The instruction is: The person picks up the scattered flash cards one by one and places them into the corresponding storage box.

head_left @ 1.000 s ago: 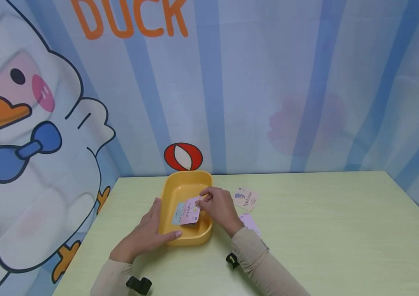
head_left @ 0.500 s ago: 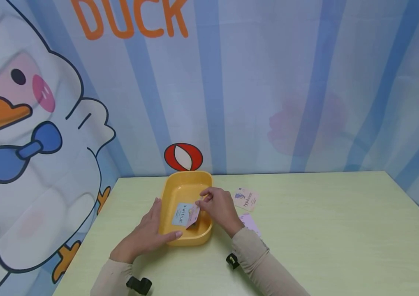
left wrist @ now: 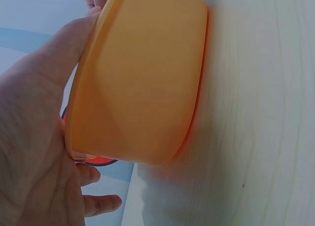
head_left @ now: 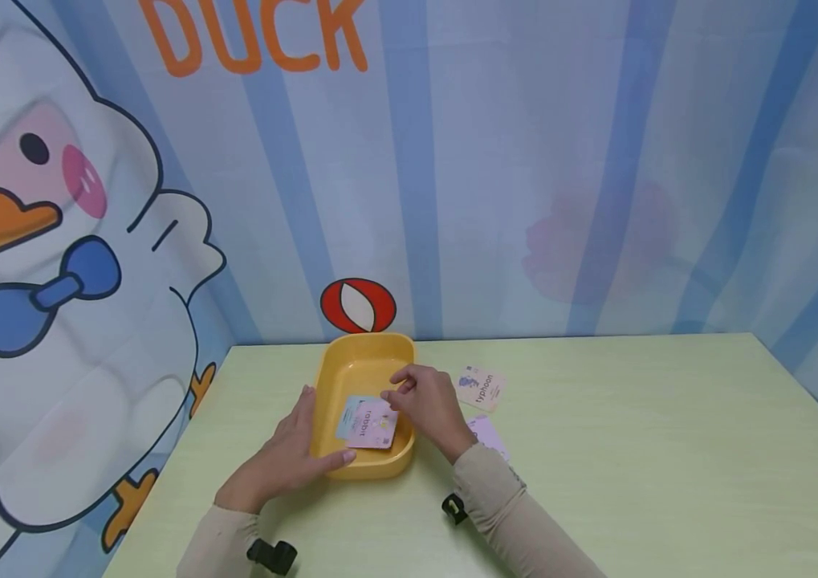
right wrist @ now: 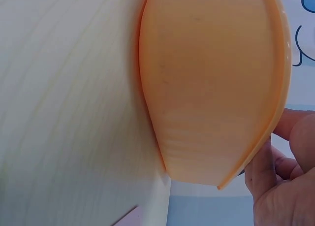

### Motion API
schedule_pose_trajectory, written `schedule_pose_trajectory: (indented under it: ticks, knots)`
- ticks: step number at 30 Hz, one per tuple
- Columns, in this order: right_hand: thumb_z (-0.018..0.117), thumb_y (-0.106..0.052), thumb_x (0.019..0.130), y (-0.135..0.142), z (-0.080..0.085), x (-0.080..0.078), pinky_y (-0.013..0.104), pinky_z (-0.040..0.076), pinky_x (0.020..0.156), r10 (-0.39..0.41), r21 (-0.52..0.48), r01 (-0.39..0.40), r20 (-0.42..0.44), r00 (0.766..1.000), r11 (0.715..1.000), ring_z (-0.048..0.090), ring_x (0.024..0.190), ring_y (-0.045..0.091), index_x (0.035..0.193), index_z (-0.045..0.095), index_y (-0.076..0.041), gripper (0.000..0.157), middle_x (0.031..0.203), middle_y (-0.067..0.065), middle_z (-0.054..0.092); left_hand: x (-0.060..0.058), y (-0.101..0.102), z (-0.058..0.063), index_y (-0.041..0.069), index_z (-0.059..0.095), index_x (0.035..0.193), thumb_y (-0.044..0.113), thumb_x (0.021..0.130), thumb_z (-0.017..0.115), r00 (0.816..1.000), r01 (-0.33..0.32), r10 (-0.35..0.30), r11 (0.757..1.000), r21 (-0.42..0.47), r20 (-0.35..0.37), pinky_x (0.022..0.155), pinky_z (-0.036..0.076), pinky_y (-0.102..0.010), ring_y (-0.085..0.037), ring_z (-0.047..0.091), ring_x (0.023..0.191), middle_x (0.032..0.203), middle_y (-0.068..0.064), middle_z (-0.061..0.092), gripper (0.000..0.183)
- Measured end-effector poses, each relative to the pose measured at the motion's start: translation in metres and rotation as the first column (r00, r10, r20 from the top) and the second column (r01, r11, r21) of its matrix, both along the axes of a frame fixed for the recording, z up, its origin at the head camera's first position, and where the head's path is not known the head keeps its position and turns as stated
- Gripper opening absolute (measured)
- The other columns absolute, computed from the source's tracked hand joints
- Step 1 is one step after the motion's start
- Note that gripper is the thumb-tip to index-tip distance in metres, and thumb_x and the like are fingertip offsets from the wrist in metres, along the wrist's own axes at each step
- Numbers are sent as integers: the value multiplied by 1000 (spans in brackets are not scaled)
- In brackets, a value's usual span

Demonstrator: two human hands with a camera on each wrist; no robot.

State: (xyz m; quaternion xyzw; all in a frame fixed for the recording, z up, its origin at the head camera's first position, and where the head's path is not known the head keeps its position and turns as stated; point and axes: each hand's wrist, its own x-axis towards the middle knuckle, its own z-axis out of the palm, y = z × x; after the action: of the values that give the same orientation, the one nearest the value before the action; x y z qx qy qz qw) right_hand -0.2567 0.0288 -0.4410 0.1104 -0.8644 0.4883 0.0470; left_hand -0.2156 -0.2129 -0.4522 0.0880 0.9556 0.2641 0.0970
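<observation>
A yellow plastic tray stands near the back of the table. My left hand steadies its near left corner, fingers spread along the left side and thumb over the front rim. In the left wrist view the thumb rests against the rim. Inside the tray, a light purple "rabbit" card overlaps a pale blue card. My right hand reaches over the right rim, with thumb and forefinger pinching the rabbit card's upper corner, which the fingertips partly hide.
Right of the tray lie a pinkish "typhoon" card and a purple card, partly covered by the right wrist. A printed duck backdrop hangs behind the pale wooden table.
The rabbit card twisted to the right at the right fingertips, showing "kiwi fruit" on the blue card, then swung back and now lies lower over it. Both hands have stayed in place.
</observation>
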Motion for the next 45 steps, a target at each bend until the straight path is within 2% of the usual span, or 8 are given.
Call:
schedule_pose_trajectory:
  ticks: [22, 33, 45]
  knots:
    - [79, -18, 90, 0, -1, 0, 23, 52, 60, 8, -1, -8, 15, 1000, 1000, 64, 65, 8, 99, 74, -8, 14, 75, -4, 68, -1, 0, 0, 7, -6, 163, 75, 79, 67, 1000, -9, 9, 1000, -26, 3, 116, 25, -68, -47, 13, 153, 171, -17, -3, 130]
    - [79, -18, 89, 0, -3, -1, 23, 53, 60, 8, -2, -8, 10, 1000, 1000, 65, 64, 6, 97, 74, -9, 12, 75, -4, 68, -1, 1, 1, 5, -4, 162, 68, 82, 70, 1000, -13, 13, 1000, -20, 0, 117, 24, -68, -46, 13, 154, 171, -18, -3, 127]
    - [79, -17, 89, 0, -3, -1, 23, 53, 61, 2, -4, -2, 11, 1000, 1000, 65, 64, 7, 96, 74, -9, 12, 75, -4, 68, -2, 0, 0, 7, -5, 163, 69, 81, 70, 1000, -15, 14, 1000, -13, -2, 117, 25, -68, -45, 13, 154, 171, -17, -3, 127]
